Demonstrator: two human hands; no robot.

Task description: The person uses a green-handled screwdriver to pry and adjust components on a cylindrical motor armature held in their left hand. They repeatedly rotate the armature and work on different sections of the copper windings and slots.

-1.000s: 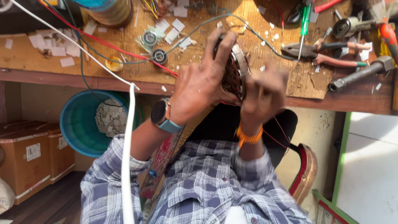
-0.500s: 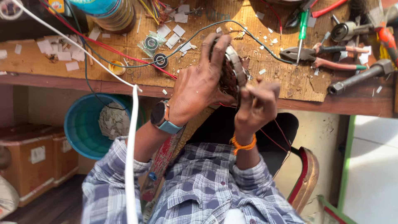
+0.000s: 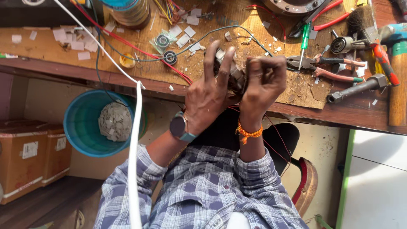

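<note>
Both hands clamp a wound motor core over the workbench's near edge.

The motor core (image 3: 234, 76), dark with pale slot papers, sits between the left hand (image 3: 210, 95), fingers spread up its side, and the right hand (image 3: 265, 82), curled tight on it. Pliers (image 3: 326, 68) and a green screwdriver (image 3: 304, 44) lie just right; a teal bucket (image 3: 99, 123) stands below the workbench (image 3: 51, 44).

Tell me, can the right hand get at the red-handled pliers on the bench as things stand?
Probably yes, once freed. The right hand is clenched on the wound motor part shared with the left hand; the pliers lie just beside it on the bench, nothing between.
</note>
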